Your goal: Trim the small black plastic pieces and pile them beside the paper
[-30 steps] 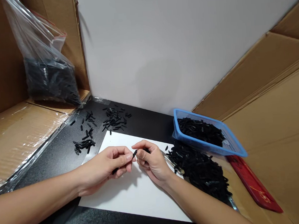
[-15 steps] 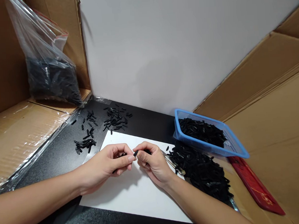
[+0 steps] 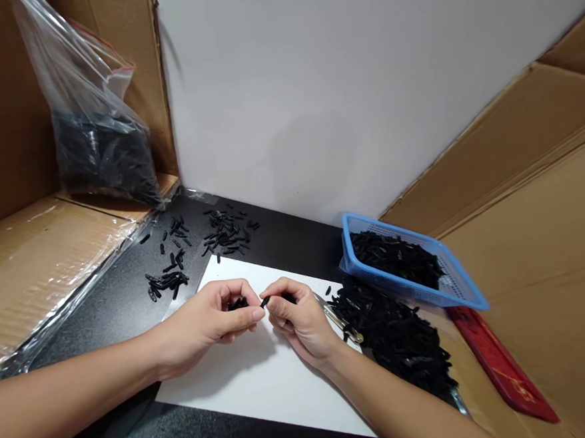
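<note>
The two hands are close together over a white sheet (image 3: 254, 388) that lies on the dark surface (image 3: 110, 332). The left hand (image 3: 224, 320) and the right hand (image 3: 299, 318) meet at their tips, and one small black piece (image 3: 265, 301) is pinched there. Both hands seem to be gripping it, one at each side. The left hand also has more black bits (image 3: 237, 303) tucked in its curled fingers. Something dark shows in the curl of the right hand too, but I cannot tell how much is there.

Just to the right of the right hand is a big heap (image 3: 401, 338) of the same black pieces. A shiny metal thing (image 3: 340, 321) pokes out between that hand and the heap. Past the heap is a blue basket (image 3: 457, 282) with lots more inside. A flat red thing (image 3: 503, 364) lies farther to the right.

Beyond the left hand, past the sheet's edge, are two loose groups: a far group (image 3: 225, 234) and a near group (image 3: 169, 281). Farther off that way stands a clear bag (image 3: 105, 152) with dark stuff in it.

The step right now looks like holding one piece up and working on it or checking it. The next move calls for a soft pinch, with the left fingers kept curled so their bits don't drop.
</note>
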{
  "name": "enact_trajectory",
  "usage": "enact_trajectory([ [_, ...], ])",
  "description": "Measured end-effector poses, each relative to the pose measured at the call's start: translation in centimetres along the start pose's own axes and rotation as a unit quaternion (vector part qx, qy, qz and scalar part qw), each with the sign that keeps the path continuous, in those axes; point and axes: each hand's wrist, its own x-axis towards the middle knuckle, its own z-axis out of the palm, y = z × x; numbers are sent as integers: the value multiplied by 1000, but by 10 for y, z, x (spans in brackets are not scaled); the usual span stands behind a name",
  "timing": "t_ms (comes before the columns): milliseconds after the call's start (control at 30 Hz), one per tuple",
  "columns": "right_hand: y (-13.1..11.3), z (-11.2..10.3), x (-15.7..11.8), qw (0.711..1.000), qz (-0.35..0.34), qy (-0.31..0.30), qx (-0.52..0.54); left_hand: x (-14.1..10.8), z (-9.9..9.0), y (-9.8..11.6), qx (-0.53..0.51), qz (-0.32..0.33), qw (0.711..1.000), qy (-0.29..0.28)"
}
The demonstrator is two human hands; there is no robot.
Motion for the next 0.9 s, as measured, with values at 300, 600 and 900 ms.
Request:
enact_trajectory([
  [300,0,0,0,1000,6,12,-14,0,0,2,9,2,1000,27],
  [600,2,1,1,999,35,-6,0,3,0,0,-28,-38,998,48],
  [900,2,-6,5,996,62,-1,64,10,-6,-2,-125,-61,985,99],
])
